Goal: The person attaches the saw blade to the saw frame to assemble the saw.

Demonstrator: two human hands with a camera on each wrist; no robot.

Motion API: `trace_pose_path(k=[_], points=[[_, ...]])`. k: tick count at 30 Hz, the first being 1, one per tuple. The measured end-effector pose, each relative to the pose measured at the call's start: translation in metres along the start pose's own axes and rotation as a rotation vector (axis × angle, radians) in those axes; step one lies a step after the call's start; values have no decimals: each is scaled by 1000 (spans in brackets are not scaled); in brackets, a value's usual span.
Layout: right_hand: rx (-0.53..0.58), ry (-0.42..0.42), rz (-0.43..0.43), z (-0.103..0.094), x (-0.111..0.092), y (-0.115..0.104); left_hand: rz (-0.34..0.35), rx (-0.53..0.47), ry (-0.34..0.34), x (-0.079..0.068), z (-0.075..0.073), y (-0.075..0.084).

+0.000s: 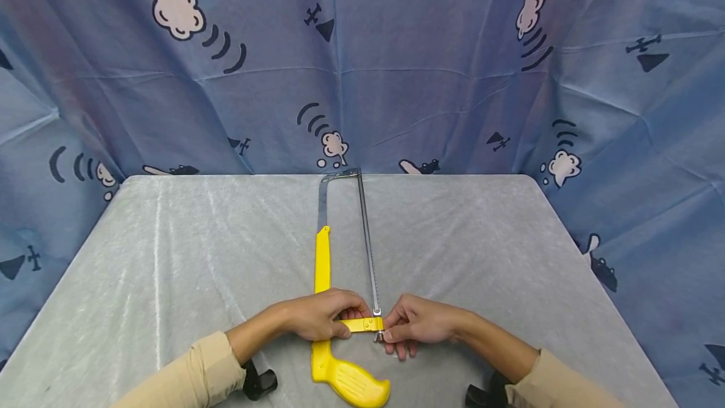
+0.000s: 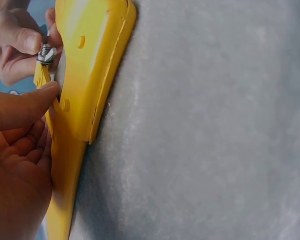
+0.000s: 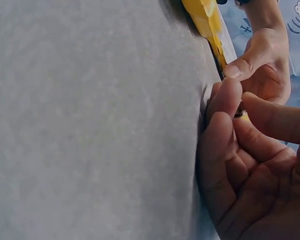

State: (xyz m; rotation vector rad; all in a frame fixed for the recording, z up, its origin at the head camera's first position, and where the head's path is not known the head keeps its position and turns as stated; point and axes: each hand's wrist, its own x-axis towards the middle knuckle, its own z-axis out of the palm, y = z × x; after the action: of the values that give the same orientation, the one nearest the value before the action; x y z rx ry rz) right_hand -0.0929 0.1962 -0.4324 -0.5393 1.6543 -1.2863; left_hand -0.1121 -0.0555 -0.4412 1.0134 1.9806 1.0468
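Observation:
A hacksaw with a yellow frame (image 1: 322, 263) lies on the table, its yellow handle (image 1: 354, 379) toward me and its thin blade (image 1: 367, 238) on the right side. My left hand (image 1: 325, 315) grips the frame near its yellow crosspiece (image 1: 362, 325), the thumb lying along that piece in the left wrist view. At the crosspiece's right end, a metal wing nut (image 2: 49, 56) sits on a threaded screw. My right hand (image 1: 419, 320) pinches at this wing nut with thumb and fingers. In the right wrist view, the curled fingers (image 3: 217, 145) mostly hide the nut.
The table (image 1: 481, 250) has a grey cloth surface. A blue patterned curtain (image 1: 283, 49) hangs behind it and along both sides. Black wrist-worn mounts (image 1: 260, 384) show below the sleeves. The hacksaw's far end reaches the table's back edge.

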Motion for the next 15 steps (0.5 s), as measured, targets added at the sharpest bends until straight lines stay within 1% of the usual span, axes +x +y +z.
trace_pose_path(k=[4, 7, 11, 13, 15], points=[[-35, -17, -6, -2, 1, 0, -4, 1, -1, 0, 0, 0], [-90, -23, -3, -3, 1, -3, -1, 5, 1, 0, 0, 0], [-165, -14, 25, -4, 2, -8, 1, 7, 8, 0, 0, 0], [-224, 4, 28, -4, 2, -13, 8, 28, 13, 0, 0, 2], [-308, 32, 23, -5, 2, -18, 22, 63, 18, 0, -1, 3]])
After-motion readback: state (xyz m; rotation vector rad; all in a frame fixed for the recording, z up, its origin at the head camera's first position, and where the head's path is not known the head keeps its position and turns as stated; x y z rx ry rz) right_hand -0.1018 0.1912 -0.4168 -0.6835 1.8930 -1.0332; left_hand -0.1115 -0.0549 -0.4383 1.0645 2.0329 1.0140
